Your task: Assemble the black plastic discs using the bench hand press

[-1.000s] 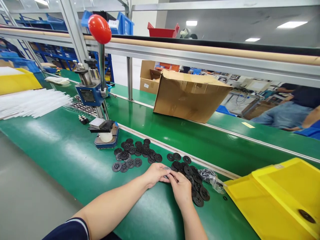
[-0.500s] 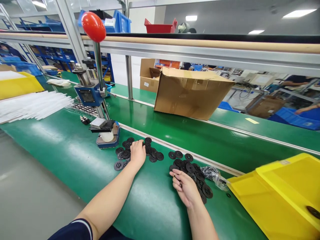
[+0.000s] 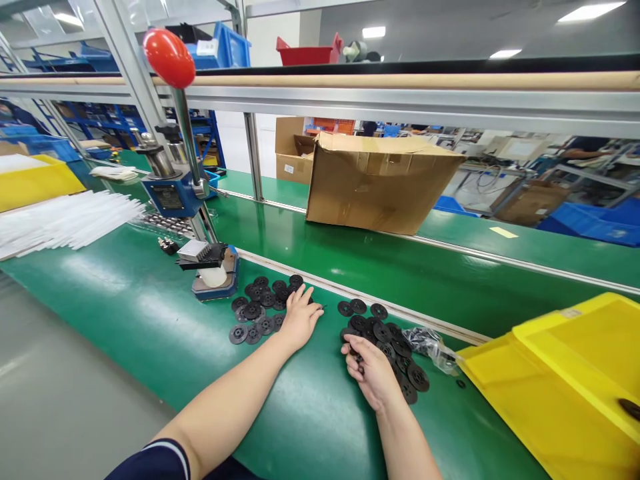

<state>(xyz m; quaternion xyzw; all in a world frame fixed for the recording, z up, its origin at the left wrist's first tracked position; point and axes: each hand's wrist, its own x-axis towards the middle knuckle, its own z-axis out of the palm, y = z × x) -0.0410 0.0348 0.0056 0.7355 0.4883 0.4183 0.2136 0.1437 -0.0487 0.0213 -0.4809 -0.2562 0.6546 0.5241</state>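
Black round discs lie in two groups on the green table. Over the right edge of the left group of discs is my left hand, palm down with its fingers spread, touching or just above the discs there. My right hand is curled, palm turned up, beside the right pile of discs. Small dark bits show between its fingers, too small to name. Some discs are hidden beneath my left hand.
A hand press with a red knob stands at the left, near white strips. A cardboard box sits behind the table's metal rail. Yellow bins and a clear plastic bag are at the right.
My left hand has moved right across the left group of discs, uncovering several, and its fingers have spread. My right hand has barely moved.
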